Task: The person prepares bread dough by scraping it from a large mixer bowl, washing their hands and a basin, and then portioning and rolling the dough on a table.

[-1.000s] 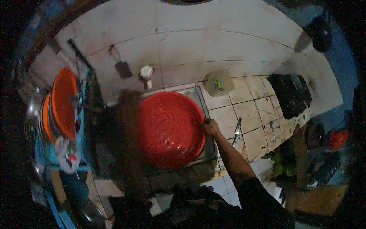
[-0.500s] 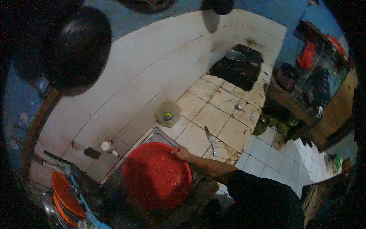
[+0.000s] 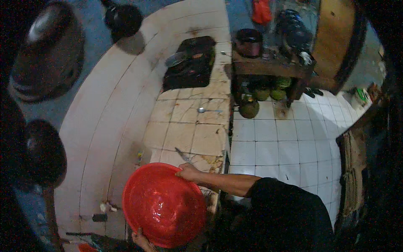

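A large round red plastic basin (image 3: 161, 206) is held in front of me, its shiny wet-looking inside facing up. My right hand (image 3: 189, 172) grips the far right rim, fingers wrapped over the edge. At the near left rim my left hand (image 3: 142, 241) closes on the basin, partly cut off by shadow and the lower edge. Just beyond the basin a knife (image 3: 183, 154) lies on the tiled counter (image 3: 176, 133). A clear tub (image 3: 139, 153) stands by the wall, partly hidden behind the rim.
Farther along the counter are a spoon (image 3: 202, 110) and a black stove (image 3: 191, 63) with a pan (image 3: 176, 59) on it. Right of the counter, green round fruit (image 3: 249, 109) sit under a wooden bench (image 3: 273, 67). Dark pans (image 3: 123, 21) hang on the left wall. A tap (image 3: 107, 207) juts from it.
The view has swung right toward the floor. The basin has come up off the sink area, its inside now more visible. My left hand has come into sight on its rim.
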`<act>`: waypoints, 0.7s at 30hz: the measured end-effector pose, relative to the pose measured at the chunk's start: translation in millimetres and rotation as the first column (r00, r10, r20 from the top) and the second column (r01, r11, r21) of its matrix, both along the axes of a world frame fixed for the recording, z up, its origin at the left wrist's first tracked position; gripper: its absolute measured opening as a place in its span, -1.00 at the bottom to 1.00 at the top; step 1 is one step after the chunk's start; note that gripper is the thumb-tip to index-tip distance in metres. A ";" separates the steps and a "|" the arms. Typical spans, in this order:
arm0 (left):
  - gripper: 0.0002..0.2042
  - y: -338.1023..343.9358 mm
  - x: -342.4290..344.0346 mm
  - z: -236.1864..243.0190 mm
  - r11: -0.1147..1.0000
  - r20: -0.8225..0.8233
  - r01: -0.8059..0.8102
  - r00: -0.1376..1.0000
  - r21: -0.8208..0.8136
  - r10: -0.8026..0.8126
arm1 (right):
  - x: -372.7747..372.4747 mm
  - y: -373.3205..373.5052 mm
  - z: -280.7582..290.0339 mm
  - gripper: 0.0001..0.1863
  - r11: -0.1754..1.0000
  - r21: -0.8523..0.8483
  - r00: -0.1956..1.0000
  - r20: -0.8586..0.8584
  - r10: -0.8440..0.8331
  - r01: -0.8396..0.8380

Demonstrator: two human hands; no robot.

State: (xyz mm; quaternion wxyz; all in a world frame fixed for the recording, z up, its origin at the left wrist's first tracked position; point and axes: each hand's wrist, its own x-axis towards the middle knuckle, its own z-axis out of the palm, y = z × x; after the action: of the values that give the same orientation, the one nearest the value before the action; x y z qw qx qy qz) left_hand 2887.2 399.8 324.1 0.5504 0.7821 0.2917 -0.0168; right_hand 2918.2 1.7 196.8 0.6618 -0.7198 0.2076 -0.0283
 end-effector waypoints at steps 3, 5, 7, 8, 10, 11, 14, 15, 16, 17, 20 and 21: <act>-0.39 -60.2 -19.7 14.3 0.976 0.183 0.202 0.966 -0.086 -0.183 | -57.9 -66.1 46.6 -0.74 0.998 0.057 0.998 0.056 0.024 -0.027; -0.48 -105.3 -30.6 18.1 0.905 0.391 0.392 0.868 -0.166 -0.305 | -96.8 -114.9 58.8 -0.77 0.999 -0.002 0.998 0.050 -0.050 0.050; -0.71 -167.9 -37.7 18.7 0.863 0.350 0.503 0.799 0.055 -0.488 | -134.8 -167.9 43.8 -0.78 0.977 -0.102 0.982 0.039 -0.187 0.190; -0.71 -194.8 -32.1 1.4 0.836 0.354 0.547 0.773 0.049 -0.527 | -152.2 -198.8 23.5 -0.79 0.961 0.050 0.959 0.071 -0.274 0.271; -0.67 -236.0 -21.3 -36.4 0.838 0.306 0.494 0.855 -0.234 -0.419 | -191.2 -253.0 17.4 -0.81 0.920 0.206 0.927 0.106 -0.359 0.333; -0.67 -268.2 -29.6 -44.7 0.821 0.308 0.519 0.842 -0.236 -0.443 | -222.4 -283.4 22.5 -0.82 0.928 0.099 0.923 0.110 -0.369 0.359; -0.91 -372.6 -40.7 -51.3 0.758 0.281 0.645 0.749 -0.097 -0.600 | -294.8 -372.8 44.9 -0.83 0.889 -0.006 0.885 0.101 -0.455 0.458; -0.89 -408.0 -39.0 -59.0 0.709 0.284 0.696 0.706 -0.113 -0.649 | -319.8 -397.7 46.5 -0.83 0.864 0.007 0.861 0.074 -0.503 0.504; -0.88 -443.9 -45.0 -64.7 0.655 0.284 0.744 0.661 -0.131 -0.694 | -346.5 -422.1 42.2 -0.83 0.847 -0.005 0.845 0.070 -0.529 0.531; -0.88 -479.7 -53.1 -72.2 0.630 0.283 0.763 0.641 -0.144 -0.713 | -374.2 -446.5 37.9 -0.84 0.814 0.014 0.810 0.088 -0.580 0.581; -0.89 -632.2 -82.5 -66.0 0.480 0.369 0.827 0.561 -0.293 -0.741 | -446.1 -533.3 41.7 -0.90 0.686 -0.089 0.692 0.080 -0.717 0.722; -0.89 -676.6 -95.8 -59.9 0.434 0.398 0.836 0.544 -0.336 -0.739 | -468.0 -551.0 48.0 -0.90 0.674 -0.104 0.681 0.079 -0.728 0.732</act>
State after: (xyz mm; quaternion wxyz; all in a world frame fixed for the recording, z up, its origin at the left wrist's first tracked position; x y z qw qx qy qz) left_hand 2791.4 -276.8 264.3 0.6811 0.6568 -0.1774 -0.2706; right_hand 2450.2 -549.3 244.8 0.5516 -0.6171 0.4648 -0.3144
